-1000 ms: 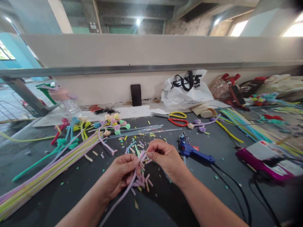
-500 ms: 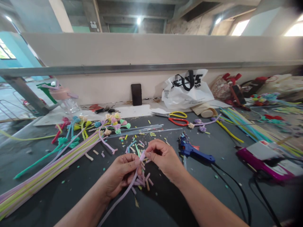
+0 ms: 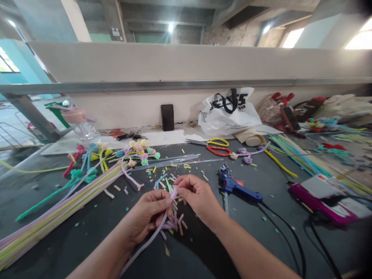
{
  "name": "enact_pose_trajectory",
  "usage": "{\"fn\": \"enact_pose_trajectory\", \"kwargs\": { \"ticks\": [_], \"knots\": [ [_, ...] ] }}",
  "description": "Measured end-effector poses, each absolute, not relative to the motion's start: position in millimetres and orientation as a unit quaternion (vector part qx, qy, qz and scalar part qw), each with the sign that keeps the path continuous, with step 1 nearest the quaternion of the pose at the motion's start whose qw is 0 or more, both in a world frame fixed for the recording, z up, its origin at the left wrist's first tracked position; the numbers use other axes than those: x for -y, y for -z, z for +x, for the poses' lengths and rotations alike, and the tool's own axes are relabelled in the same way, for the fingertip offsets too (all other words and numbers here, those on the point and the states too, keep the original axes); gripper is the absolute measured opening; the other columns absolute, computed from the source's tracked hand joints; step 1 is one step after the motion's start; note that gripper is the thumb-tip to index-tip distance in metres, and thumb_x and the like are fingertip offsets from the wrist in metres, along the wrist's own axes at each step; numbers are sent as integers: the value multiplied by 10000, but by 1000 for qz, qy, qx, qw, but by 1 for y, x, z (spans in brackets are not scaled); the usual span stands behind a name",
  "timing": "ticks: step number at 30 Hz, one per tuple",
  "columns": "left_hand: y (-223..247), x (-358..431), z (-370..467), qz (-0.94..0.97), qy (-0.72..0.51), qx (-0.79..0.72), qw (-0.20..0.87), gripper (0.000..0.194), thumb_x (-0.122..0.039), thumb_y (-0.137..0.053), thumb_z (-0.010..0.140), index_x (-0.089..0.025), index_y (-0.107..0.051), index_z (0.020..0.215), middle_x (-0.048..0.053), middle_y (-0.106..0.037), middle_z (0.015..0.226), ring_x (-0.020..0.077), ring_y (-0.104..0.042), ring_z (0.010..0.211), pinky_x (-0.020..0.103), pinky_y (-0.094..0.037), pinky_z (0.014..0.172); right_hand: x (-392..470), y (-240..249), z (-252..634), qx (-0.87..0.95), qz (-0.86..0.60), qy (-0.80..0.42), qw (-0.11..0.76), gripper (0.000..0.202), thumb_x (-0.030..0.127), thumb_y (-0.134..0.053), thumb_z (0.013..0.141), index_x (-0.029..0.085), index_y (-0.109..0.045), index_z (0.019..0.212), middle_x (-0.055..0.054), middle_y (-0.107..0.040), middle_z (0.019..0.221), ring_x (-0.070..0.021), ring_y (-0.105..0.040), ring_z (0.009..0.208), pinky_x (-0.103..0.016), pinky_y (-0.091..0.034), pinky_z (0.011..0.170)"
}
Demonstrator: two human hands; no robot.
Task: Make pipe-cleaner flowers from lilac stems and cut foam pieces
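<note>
A long lilac pipe cleaner [image 3: 154, 235] runs from the bottom edge of the view up into my two hands. My left hand [image 3: 151, 213] pinches it near its upper end between thumb and fingers. At the tip, the thumb and forefinger of my right hand [image 3: 194, 195] are closed on the same stem. What exactly lies between the right fingertips is partly hidden. Beneath and beyond the hands is a scatter of short cut pipe cleaner pieces [image 3: 180, 225], in lilac, green and beige.
Long pipe cleaners [image 3: 66, 205] and finished fuzzy flowers [image 3: 142, 149] lie left. Scissors [image 3: 217, 147] and a white bag [image 3: 231, 116] are behind. A blue glue gun [image 3: 241, 189] with a cord and a magenta device [image 3: 322, 203] sit right. A phone [image 3: 167, 117] leans on the back panel.
My right hand has shifted slightly left, toward the tip of the lilac stem. My left hand keeps its pinch. The view has tilted a little.
</note>
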State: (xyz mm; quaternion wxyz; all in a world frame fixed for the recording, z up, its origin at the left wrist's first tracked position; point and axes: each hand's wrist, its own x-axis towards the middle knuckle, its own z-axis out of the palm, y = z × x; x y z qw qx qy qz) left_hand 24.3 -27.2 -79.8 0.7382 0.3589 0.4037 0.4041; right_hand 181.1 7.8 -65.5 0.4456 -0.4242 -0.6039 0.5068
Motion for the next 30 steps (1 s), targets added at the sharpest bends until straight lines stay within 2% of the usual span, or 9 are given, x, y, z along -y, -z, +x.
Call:
{"fn": "enact_pose_trajectory", "kwargs": {
  "ticks": [4, 10, 16, 18, 22, 25, 28, 30],
  "knots": [
    [80, 27, 24, 359, -403, -394, 744, 208, -297, -617, 765, -126, -546, 669, -28, -527, 518, -7, -306, 307, 127, -138, 290, -7, 63, 180, 588, -430, -534, 430, 73, 203, -594, 689, 186, -537, 646, -11, -594, 802, -69, -442, 494, -210, -371, 454],
    [81, 26, 25, 362, -406, -386, 745, 209, -295, -621, 760, -124, -545, 669, -22, -534, 526, -8, -309, 308, 126, -146, 290, -7, 64, 180, 606, -442, -491, 443, 62, 190, -597, 673, 189, -549, 634, -2, -595, 749, -114, -514, 618, -243, -409, 584],
    [82, 27, 24, 355, -406, -386, 749, 208, -284, -621, 763, -121, -539, 661, -32, -525, 514, -10, -300, 306, 121, -148, 288, -6, 67, 180, 620, -453, -468, 438, 36, 174, -577, 683, 188, -548, 666, -7, -587, 748, -125, -519, 649, -252, -407, 617],
    [81, 27, 24, 350, -407, -390, 748, 192, -277, -626, 759, -124, -542, 681, -32, -532, 521, -9, -300, 308, 118, -144, 288, -6, 67, 180, 620, -453, -465, 440, 40, 175, -580, 689, 186, -548, 667, -8, -585, 757, -117, -513, 637, -242, -405, 601],
    [80, 27, 24, 342, -404, -398, 749, 199, -276, -639, 745, -124, -532, 674, -27, -540, 521, -6, -315, 313, 111, -154, 288, -4, 63, 179, 583, -424, -537, 439, 86, 215, -585, 704, 188, -511, 670, 6, -574, 799, -59, -437, 471, -203, -350, 451],
    [81, 28, 24, 346, -407, -400, 745, 203, -281, -638, 746, -124, -530, 677, -25, -548, 533, -7, -317, 318, 108, -164, 292, -1, 58, 181, 557, -394, -590, 432, 53, 211, -568, 727, 195, -518, 736, 39, -545, 673, -50, -401, 411, -190, -327, 417],
    [82, 28, 24, 357, -412, -399, 738, 201, -284, -631, 753, -123, -533, 682, -33, -532, 518, -7, -302, 318, 109, -158, 294, 0, 55, 184, 558, -386, -595, 431, 67, 198, -525, 769, 200, -537, 835, 81, -452, 496, -68, -408, 406, -182, -340, 438],
    [82, 28, 24, 356, -418, -401, 733, 197, -281, -630, 754, -124, -534, 683, -39, -525, 516, -8, -299, 320, 110, -160, 297, 0, 54, 186, 561, -383, -589, 438, 85, 226, -494, 803, 195, -542, 865, 87, -419, 467, -71, -409, 408, -179, -340, 444]
  ]
}}
